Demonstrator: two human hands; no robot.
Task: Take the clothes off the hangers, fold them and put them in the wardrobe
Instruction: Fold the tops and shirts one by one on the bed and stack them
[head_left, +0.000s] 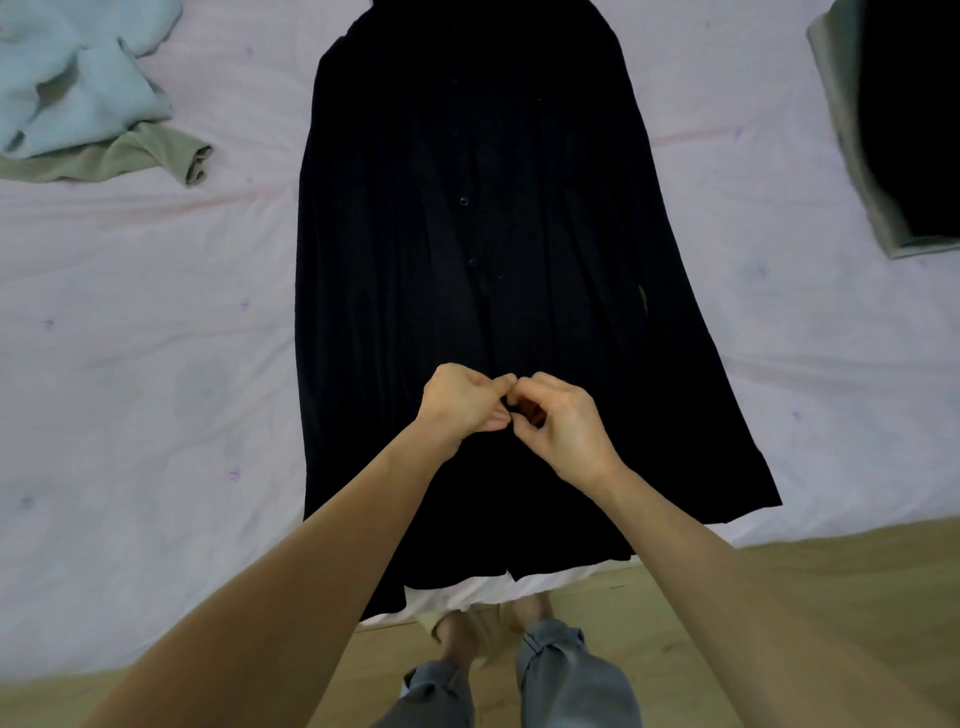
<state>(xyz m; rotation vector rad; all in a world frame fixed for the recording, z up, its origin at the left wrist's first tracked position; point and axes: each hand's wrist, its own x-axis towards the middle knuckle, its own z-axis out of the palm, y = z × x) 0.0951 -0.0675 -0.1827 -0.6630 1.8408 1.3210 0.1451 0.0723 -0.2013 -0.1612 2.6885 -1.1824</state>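
Both hands meet at the button line of the black shirt (467, 234), low on its front. The left hand (462, 402) has its fingers curled in and its thumb and forefinger pinching the cloth at the placket; the right hand (563, 423) mirrors it, fingertips closed narrow on the facing edge. The two grips touch one another over what is probably a button, though the button itself is hidden between the fingers.

The shirt lies flat and face up on the bed (156, 364), collar end away from the person and hem hanging just over the near edge. No hanger shows in or around it, so that step looks done for this garment. Two buttons are visible higher up the placket, apparently fastened. The judgement is that the shirt is being buttoned or straightened before folding; no fold has been made in it yet.

To the far left of the bed a pale blue garment (67, 78) lies crumpled on top of an olive garment (145, 161), both unfolded. At the far right edge sits a dark folded piece (904, 119) on a grey one, which may be finished work. The wardrobe is not in view, so nothing can be said of what is stored. Most of the task seems to remain.
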